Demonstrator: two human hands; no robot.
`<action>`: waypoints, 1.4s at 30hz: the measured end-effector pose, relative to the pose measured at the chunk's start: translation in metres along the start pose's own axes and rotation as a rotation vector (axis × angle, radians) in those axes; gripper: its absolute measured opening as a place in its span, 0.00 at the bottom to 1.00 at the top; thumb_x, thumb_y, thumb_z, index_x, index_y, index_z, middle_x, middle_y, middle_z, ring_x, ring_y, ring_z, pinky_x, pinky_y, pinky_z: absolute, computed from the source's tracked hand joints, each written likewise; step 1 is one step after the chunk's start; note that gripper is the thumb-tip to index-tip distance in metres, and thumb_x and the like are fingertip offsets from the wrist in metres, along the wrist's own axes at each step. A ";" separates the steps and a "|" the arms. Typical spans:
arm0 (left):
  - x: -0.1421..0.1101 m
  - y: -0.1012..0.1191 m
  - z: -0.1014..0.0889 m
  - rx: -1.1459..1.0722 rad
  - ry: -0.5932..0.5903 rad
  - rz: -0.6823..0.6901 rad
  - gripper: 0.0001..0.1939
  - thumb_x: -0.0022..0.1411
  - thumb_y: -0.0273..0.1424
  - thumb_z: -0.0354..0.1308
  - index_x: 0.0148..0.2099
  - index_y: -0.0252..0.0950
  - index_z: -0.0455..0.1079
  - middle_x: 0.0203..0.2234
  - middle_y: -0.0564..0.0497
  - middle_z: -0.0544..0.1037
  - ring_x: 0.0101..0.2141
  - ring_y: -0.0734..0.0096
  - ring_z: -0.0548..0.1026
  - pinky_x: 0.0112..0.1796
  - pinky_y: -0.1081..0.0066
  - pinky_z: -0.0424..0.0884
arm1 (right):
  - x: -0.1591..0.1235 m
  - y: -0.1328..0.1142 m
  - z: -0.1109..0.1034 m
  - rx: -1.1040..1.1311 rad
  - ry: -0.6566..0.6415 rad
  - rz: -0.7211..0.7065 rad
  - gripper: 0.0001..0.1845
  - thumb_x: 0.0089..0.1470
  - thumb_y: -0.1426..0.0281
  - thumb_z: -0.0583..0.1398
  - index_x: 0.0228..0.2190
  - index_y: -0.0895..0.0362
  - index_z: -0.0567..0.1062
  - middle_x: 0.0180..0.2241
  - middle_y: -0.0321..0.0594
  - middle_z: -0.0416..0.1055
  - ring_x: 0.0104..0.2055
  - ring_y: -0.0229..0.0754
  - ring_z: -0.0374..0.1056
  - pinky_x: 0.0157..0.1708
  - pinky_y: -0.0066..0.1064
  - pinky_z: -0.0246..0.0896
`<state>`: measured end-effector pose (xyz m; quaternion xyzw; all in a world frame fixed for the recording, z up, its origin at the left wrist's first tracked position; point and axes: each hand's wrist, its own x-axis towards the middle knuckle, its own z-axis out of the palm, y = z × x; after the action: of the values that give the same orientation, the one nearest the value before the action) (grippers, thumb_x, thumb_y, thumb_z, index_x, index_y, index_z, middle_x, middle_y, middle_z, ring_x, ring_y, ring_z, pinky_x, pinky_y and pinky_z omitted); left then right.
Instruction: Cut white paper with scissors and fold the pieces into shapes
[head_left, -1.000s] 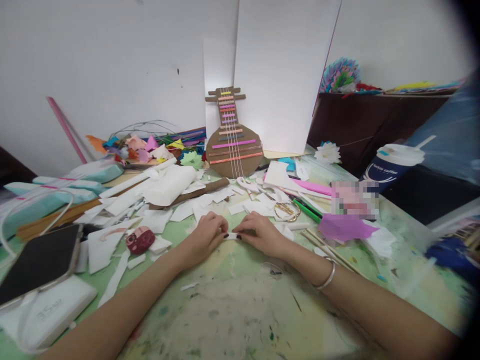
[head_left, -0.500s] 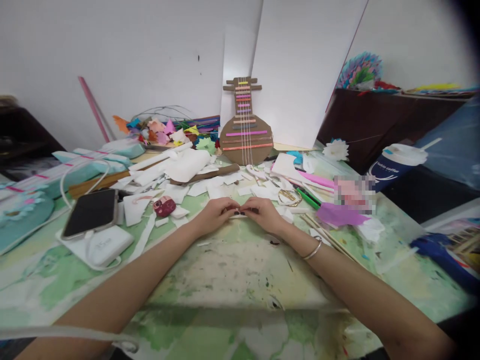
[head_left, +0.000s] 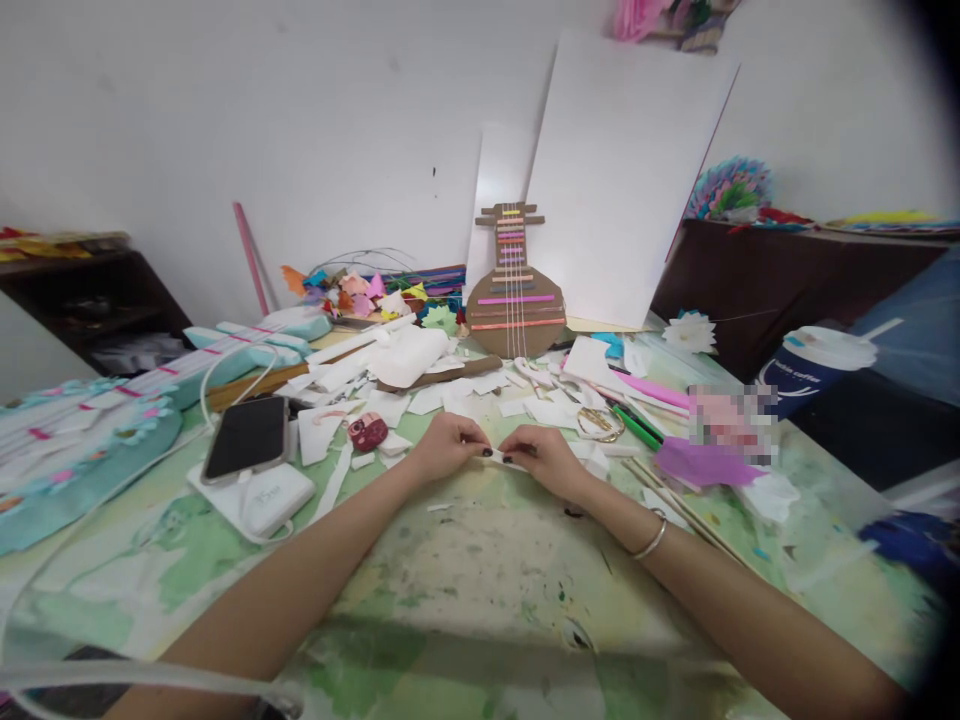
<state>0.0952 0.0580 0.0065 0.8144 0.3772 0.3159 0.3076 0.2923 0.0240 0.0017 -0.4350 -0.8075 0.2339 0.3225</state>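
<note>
Fingertips (head_left: 508,459) have parted slightly, hands (head_left: 448,447) (head_left: 546,461) pinching a white strip (head_left: 496,456), with room before the near table edge (head_left: 480,622).

You get soft, even, moderate light. Glare on narrow white board (head_left: 495,185) behind far edge of surface (head_left: 480,550); shadow beneath near edge. Cable (head_left: 150,678) toward near left corner blurred. Pixelated patch (head_left: 733,425) beside right edge; black vignette rightmost.

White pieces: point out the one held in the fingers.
The small white strip between the left hand and right hand: both hold it; other white scraps lie on the table.
</note>
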 end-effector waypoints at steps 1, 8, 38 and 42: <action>0.000 0.002 -0.002 0.017 0.003 0.001 0.04 0.50 0.27 0.60 0.26 0.33 0.75 0.21 0.51 0.78 0.24 0.73 0.72 0.27 0.77 0.64 | 0.001 -0.001 0.002 -0.007 -0.001 0.008 0.09 0.48 0.79 0.57 0.29 0.59 0.76 0.29 0.38 0.73 0.31 0.36 0.66 0.32 0.26 0.58; -0.027 0.004 -0.044 0.266 0.166 0.061 0.08 0.57 0.30 0.55 0.36 0.36 0.76 0.32 0.48 0.80 0.34 0.66 0.75 0.37 0.70 0.67 | 0.035 -0.023 0.006 -0.063 -0.008 0.093 0.06 0.45 0.78 0.59 0.24 0.59 0.77 0.22 0.37 0.72 0.24 0.34 0.63 0.26 0.24 0.54; -0.142 -0.013 -0.044 0.640 0.402 0.042 0.16 0.59 0.30 0.53 0.50 0.36 0.67 0.43 0.45 0.72 0.45 0.56 0.66 0.45 0.54 0.66 | 0.143 -0.036 0.110 0.343 -0.036 0.339 0.04 0.32 0.75 0.64 0.19 0.59 0.77 0.17 0.34 0.70 0.23 0.35 0.63 0.25 0.25 0.54; -0.142 -0.013 -0.049 0.489 0.465 0.051 0.12 0.59 0.30 0.51 0.45 0.37 0.71 0.40 0.47 0.75 0.43 0.61 0.69 0.46 0.58 0.67 | 0.135 -0.046 0.097 0.422 0.016 0.326 0.03 0.34 0.74 0.63 0.20 0.60 0.75 0.17 0.34 0.68 0.22 0.34 0.63 0.25 0.25 0.55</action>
<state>-0.0200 -0.0373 -0.0129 0.7794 0.4814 0.4011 0.0010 0.1408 0.1060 0.0091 -0.4841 -0.6575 0.4425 0.3708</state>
